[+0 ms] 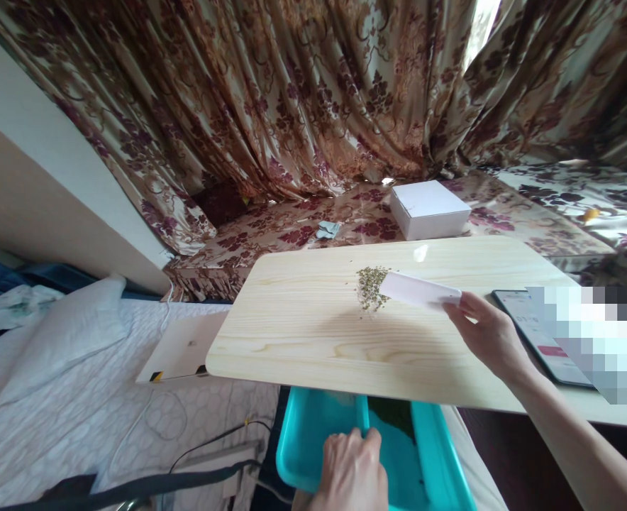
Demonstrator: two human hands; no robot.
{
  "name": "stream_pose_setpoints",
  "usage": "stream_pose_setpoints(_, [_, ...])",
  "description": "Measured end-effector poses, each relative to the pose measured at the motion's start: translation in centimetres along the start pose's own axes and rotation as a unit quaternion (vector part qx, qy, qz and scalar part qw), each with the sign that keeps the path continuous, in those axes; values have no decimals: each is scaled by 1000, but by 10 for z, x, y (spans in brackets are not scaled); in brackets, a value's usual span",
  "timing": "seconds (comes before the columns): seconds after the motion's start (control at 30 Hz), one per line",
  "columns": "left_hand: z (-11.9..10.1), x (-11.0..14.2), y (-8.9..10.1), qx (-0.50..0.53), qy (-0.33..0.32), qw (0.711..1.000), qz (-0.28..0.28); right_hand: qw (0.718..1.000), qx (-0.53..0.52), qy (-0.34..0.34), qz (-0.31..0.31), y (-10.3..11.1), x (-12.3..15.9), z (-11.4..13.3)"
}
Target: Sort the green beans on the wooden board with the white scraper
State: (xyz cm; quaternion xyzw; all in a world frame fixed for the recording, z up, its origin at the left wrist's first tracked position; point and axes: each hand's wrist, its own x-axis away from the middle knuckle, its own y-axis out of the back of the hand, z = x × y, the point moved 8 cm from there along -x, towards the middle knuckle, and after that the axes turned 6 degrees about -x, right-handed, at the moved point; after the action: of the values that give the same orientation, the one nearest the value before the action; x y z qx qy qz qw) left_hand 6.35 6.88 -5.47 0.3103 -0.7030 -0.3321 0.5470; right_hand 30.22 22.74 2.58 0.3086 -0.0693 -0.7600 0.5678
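Note:
In my right hand (486, 333) is a flat white plastic scraper (420, 289), pinched at its right end. Its far end meets a scattered heap of small greenish seeds (372, 286) on the pale wood-grain table (303, 326). Below the table's near edge, my left hand (352, 468) is closed at the divider of a turquoise tray (316, 419), knuckles up. The fingertips are hidden. Dark green small material (393, 415) lies in the tray's right compartment, partly under the tabletop.
A phone (537, 341) lies on the table's right side, partly blurred out. Behind the table are a white box (429, 206) and a small folded cloth (328, 229). To the left, a bed holds a pillow (66, 333), a white board (186, 344) and cables.

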Motion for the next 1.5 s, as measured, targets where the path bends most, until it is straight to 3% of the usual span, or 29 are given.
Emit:
stream_pose_setpoints(0.3, [-1,2,-4,63,46,997,18,999,4,-32,-3,-14,-1,-5])
stream_pose_setpoints(0.5, [-17,-5,-11,48,9,997,56,1000,10,-23,6,-14,0,-4])
stream_pose_setpoints(0.67, [-21,-4,-14,45,29,996,73,1000,18,-13,4,-12,3,-5])
stream_pose_setpoints(1.0, [-17,7,13,15,-30,998,53,996,-46,-69,-14,-7,9,-19])
stream_pose_setpoints(1.07, [-10,10,25,28,-20,999,24,994,-67,-81,-23,-6,10,-23])
stream_pose_setpoints(1.13, [1,8,49,84,-32,995,-45,993,-73,-86,-24,-6,11,-26])
stream_pose_setpoints(1.2, [29,1,90,158,-21,967,-197,994,-66,-87,-23,-6,11,-27])
stream_pose_setpoints(1.3, [94,-10,146,222,14,861,-458,995,-50,-86,-27,-4,11,-27])
stream_pose_setpoints(1.4, [156,-40,159,231,80,808,-536,995,-41,-77,-36,-2,12,-27])
stream_pose_setpoints(1.5, [196,-61,151,247,121,771,-574,997,-34,-62,-30,-5,11,-26])
